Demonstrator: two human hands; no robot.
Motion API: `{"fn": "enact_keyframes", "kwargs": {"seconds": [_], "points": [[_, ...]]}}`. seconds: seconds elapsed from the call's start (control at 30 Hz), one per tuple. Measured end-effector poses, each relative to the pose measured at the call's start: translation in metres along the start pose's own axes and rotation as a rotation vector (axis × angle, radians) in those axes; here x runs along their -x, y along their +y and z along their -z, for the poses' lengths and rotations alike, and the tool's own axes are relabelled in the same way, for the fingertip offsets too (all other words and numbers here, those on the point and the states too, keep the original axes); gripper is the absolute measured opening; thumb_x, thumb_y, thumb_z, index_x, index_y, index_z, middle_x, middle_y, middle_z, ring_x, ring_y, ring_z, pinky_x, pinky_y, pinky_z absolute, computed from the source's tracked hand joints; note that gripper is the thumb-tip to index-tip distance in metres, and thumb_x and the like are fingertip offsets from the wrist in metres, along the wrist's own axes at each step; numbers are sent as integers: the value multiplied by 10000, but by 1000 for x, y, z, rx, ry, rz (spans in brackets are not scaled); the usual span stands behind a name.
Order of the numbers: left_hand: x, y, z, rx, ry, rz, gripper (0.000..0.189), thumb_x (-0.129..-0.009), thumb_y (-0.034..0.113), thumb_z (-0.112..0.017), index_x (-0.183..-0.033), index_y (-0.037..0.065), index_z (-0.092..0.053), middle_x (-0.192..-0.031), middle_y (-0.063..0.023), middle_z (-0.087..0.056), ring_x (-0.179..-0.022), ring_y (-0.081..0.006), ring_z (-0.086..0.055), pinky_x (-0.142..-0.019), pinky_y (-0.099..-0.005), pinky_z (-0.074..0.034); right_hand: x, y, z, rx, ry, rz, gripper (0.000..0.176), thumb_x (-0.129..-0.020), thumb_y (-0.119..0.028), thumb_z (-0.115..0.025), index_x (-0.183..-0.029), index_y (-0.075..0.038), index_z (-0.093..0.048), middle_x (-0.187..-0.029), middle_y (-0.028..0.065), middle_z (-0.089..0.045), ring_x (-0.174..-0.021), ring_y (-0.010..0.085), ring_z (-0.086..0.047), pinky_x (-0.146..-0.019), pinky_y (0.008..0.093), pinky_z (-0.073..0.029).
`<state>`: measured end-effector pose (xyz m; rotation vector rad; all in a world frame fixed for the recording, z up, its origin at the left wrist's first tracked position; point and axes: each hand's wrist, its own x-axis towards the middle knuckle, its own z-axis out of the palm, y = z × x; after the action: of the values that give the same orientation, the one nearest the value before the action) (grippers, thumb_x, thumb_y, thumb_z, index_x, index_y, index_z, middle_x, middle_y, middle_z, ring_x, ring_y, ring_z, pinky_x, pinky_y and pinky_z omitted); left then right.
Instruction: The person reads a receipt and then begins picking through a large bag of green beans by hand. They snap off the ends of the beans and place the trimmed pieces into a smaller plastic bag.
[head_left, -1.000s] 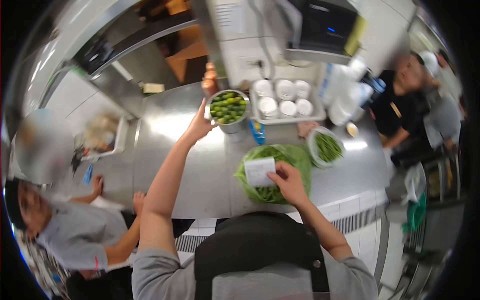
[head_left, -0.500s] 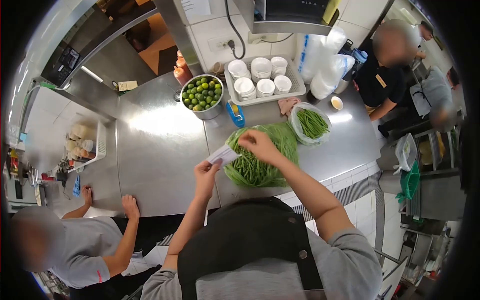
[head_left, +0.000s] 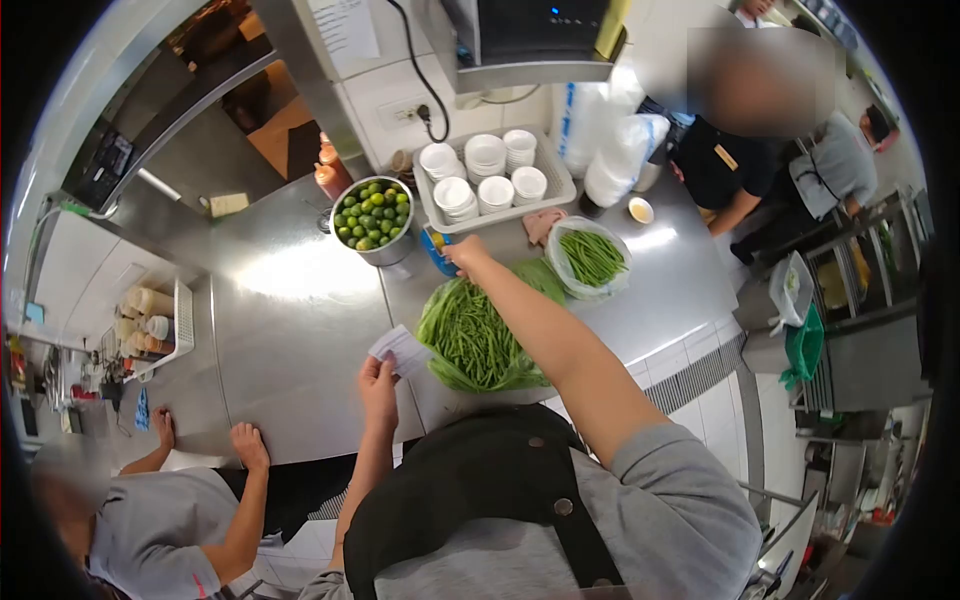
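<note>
A metal bowl of limes stands on the steel counter; beside it a tray of white bowls; behind it orange bottles; a co-worker's hands rest on the counter's edge.

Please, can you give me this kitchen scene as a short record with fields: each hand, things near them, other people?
Left: left hand pinches a small white paper slip.
Right: right hand reaches to a small blue object; grip unclear.
Between them: large clear bag of green beans on the steel counter.
Behind: round metal bowl of green limes; white tray of white bowls.
Others: a co-worker's hand rests on the counter edge.
</note>
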<state>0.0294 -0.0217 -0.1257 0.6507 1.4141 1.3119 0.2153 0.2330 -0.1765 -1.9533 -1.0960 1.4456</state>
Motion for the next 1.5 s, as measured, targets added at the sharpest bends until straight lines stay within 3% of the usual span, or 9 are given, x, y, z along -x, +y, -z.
{"fn": "enact_keyframes", "kwargs": {"seconds": [0.1, 0.13, 0.23, 0.27, 0.57, 0.8, 1.0, 1.2, 1.5], "points": [[-3, -11, 1, -18, -34, 19, 259, -993, 121, -561, -1210, -1, -635, -1094, -66, -695, -985, -141, -645, -863, -324, -521, -10, -1, 1, -141, -117, -125, 144, -827, -106, -738, -850, 25, -683, -799, 123, -666, -546, 214, -604, -401, 297, -462], [-3, -11, -1, -10, -52, 12, 260, -994, 118, -559, -1212, -3, -634, -1095, -68, -695, -986, -143, -646, -860, -325, -523, -7, -3, 4, -270, -142, -151, 110, -819, -32, -723, -862, 36, -648, -794, 118, -631, -538, 235, -603, -415, 320, -524], [-5, -7, -12, -32, -61, -13, 258, -995, 103, -551, -1213, -9, -631, -1095, -78, -696, -978, -152, -651, -851, -329, -529, 0, -6, 7, -381, -130, -151, 163, -819, -42, -731, -895, 64, -634, -838, 131, -637, -579, 259, -645, -489, 354, -604], [-5, -5, -15, -47, -57, -20, 257, -995, 98, -548, -1212, -11, -630, -1095, -83, -695, -974, -156, -653, -849, -331, -531, 0, -3, 8, -432, -164, -56, 182, -816, -36, -732, -899, 86, -625, -915, 163, -652, -635, 290, -686, -546, 363, -639], [-6, -7, -22, -41, -110, -39, 261, -1001, 106, -551, -1212, -32, -621, -1096, -99, -688, -974, -171, -656, -871, -337, -535, 34, -9, 15, -256, -133, -27, 176, -826, -21, -734, -889, 120, -649, -827, 178, -697, -685, 226, -705, -574, 336, -558], [-1, -16, -17, -85, -151, 8, 278, -1006, 126, -545, -1238, -12, -613, -1139, -93, -678, -986, -168, -657, -845, -337, -547, -1, 36, -5, -293, -111, 143, 170, -822, -60, -755, -729, 51, -666, -697, 130, -687, -627, 180, -676, -546, 309, -508], [-2, -18, -19, -100, -149, -9, 271, -1007, 109, -535, -1232, -20, -611, -1127, -95, -678, -987, -177, -659, -860, -349, -555, 9, 35, 9, 211, 50, 467, 187, -814, -137, -780, -728, -1, -684, -650, 91, -684, -576, 160, -661, -545, 326, -497], [0, -23, -17, -85, -159, -7, 263, -1010, 111, -535, -1224, -21, -611, -1131, -97, -677, -1006, -180, -655, -866, -355, -555, 1, 44, 14, 148, 0, 535, 215, -789, -188, -798, -732, -2, -706, -638, 102, -683, -547, 192, -650, -557, 356, -498], [4, -22, -17, -113, -155, -3, 287, -1004, 98, -528, -1251, -31, -600, -1132, -94, -676, -1000, -183, -653, -869, -353, -546, 22, 22, 28, 332, 78, 736, 122, -746, -87, -744, -693, 10, -694, -716, 216, -672, -718, 377, -671, -674, 451, -527]]}}
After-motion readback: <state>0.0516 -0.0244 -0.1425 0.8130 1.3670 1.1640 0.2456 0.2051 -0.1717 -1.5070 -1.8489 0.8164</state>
